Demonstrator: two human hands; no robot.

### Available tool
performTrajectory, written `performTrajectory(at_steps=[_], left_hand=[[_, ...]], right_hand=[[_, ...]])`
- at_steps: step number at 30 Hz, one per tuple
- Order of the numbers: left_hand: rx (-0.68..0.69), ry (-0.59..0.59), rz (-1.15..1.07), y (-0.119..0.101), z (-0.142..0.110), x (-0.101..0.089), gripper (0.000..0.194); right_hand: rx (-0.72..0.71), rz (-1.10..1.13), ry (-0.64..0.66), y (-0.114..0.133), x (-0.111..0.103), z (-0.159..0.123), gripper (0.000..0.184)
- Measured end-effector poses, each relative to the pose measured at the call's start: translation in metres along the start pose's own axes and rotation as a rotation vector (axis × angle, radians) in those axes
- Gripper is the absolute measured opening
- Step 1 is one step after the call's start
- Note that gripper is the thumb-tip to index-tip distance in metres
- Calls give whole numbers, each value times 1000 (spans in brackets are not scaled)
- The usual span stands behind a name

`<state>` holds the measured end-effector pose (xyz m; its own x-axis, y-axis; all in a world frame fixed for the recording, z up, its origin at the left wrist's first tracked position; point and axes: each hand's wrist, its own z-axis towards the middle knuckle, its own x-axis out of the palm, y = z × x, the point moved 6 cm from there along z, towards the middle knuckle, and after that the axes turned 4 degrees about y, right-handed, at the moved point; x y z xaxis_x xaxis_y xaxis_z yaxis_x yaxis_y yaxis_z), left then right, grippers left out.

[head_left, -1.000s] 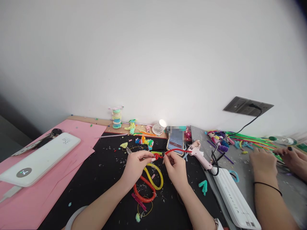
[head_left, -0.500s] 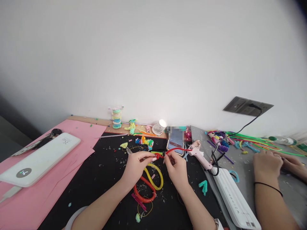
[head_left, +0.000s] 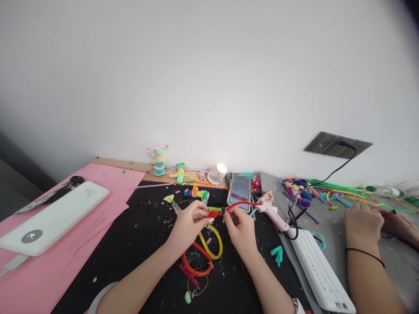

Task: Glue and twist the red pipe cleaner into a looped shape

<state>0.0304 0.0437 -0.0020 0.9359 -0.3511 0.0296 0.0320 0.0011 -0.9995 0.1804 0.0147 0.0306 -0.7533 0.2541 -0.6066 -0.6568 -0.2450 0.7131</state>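
Note:
A red pipe cleaner (head_left: 242,203) is stretched between my two hands above the black mat, its near end wound into a small coil. My left hand (head_left: 190,220) pinches that coil between thumb and fingers. The straight part is gripped close by in my right hand (head_left: 239,222), and its free end points right, toward the pink glue gun (head_left: 273,214). Below my hands lie scissors with one yellow handle loop and one red handle loop (head_left: 197,273); my left hand covers their middle, and a metal tip shows beyond it.
Behind my hands stand a phone (head_left: 240,194), a paper cup (head_left: 218,173) and small pipe-cleaner figures (head_left: 179,173). A white power bank (head_left: 55,218) lies on pink paper at left. At right are a white power strip (head_left: 321,270) and another person's hands (head_left: 363,220).
My left fingers have shifted and loosened slightly around the coil, which shows more now. My right hand stays almost in place. The other person's hands have moved a little.

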Motion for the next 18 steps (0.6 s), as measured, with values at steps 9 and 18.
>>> performTrajectory(at_steps=[9, 18], left_hand=[[38, -22, 153, -1, 0, -5, 22], [48, 51, 206, -2, 0, 1, 17]], right_hand=[[-54, -48, 24, 4, -1, 1, 21], [-53, -32, 54, 8, 1, 0, 21]])
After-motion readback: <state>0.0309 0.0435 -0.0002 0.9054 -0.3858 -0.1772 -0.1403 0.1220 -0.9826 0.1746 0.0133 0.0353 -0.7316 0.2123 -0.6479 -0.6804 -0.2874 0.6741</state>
